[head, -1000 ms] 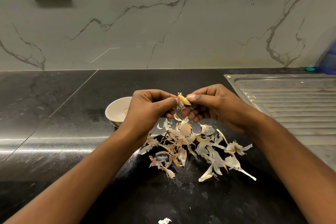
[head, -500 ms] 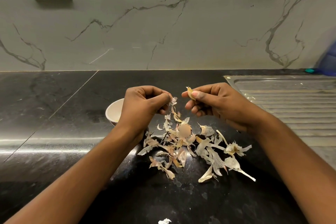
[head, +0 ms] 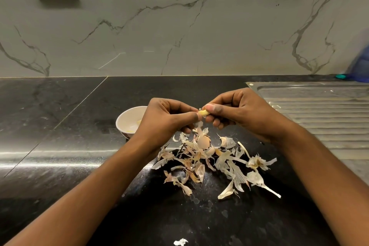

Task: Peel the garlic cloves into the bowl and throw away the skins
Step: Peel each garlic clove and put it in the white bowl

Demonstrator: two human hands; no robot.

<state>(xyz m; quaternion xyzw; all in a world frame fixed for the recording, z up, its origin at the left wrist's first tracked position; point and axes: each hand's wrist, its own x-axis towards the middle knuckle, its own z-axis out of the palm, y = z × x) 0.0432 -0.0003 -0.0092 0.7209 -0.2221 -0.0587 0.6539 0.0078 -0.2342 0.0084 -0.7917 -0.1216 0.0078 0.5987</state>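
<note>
At frame centre, the left hand and right hand both pinch a small yellowish garlic clove above papery skins on the black surface; a white bowl sits left of them.

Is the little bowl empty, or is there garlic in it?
Not empty: a few pale yellow pieces lie inside the bowl; the left hand hides its right side.

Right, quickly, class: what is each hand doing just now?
Left hand: pinches one end of the small pale yellow garlic clove.
Right hand: pinches the same clove's other end.
</note>
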